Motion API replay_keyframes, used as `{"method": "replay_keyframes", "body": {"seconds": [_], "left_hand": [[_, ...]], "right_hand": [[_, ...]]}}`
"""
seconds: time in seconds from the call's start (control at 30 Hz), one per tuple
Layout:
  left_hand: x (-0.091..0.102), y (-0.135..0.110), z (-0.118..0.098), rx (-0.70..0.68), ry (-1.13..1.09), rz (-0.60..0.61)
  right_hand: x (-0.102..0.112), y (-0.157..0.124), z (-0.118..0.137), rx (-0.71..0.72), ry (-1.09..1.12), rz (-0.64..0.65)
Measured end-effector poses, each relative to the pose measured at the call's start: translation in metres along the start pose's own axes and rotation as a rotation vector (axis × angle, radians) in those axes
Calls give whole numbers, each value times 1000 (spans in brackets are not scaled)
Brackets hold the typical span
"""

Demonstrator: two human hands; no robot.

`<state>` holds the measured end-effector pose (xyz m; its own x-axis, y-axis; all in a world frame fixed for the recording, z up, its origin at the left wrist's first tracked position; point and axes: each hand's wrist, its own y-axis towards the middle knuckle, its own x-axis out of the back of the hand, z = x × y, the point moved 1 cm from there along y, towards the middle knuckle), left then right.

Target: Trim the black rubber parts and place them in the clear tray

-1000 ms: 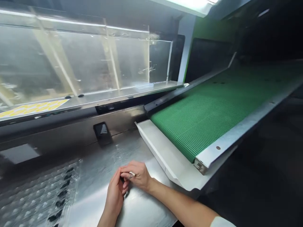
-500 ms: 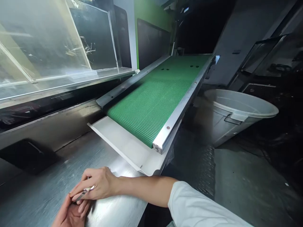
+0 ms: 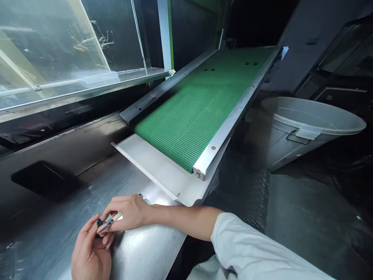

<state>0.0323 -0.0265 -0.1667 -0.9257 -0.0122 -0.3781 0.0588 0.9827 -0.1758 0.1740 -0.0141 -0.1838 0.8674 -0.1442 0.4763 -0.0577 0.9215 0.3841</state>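
My left hand [image 3: 91,252] is at the bottom left, palm turned up, with thumb and fingers pinched on a small black part [image 3: 99,223]. Much of that part is hidden by the fingertips. My right hand [image 3: 129,212] is closed around a small knife [image 3: 110,223] with a pale handle and a thin metal blade. The blade points toward the black part, and the two hands meet at their fingertips. Both are just over a shiny metal table [image 3: 145,243]. A small dark object [image 3: 140,195] shows behind the right knuckles, too little of it to name.
A green conveyor belt [image 3: 192,112] slopes away between metal rails, with several small dark pieces on its far part. At its near end is a white tray-like chute [image 3: 154,167]. A large grey bin [image 3: 294,147] stands on the right. Clear machine panels [image 3: 58,50] are on the left.
My left hand has come up and turned, and the black part now shows between its fingers. The knife stays in my right hand. The view has tilted down slightly.
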Motion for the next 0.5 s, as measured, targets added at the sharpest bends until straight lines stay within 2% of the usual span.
{"method": "replay_keyframes", "body": {"seconds": [0.1, 0.23, 0.5], "left_hand": [[2, 1, -1, -48, 62, -38], [5, 4, -1, -39, 97, -38], [-3, -2, -1, 15, 28, 54]], "right_hand": [[-1, -2, 0, 25, -40, 2], [-4, -1, -3, 45, -30, 15], [-2, 1, -1, -16, 49, -33]]}}
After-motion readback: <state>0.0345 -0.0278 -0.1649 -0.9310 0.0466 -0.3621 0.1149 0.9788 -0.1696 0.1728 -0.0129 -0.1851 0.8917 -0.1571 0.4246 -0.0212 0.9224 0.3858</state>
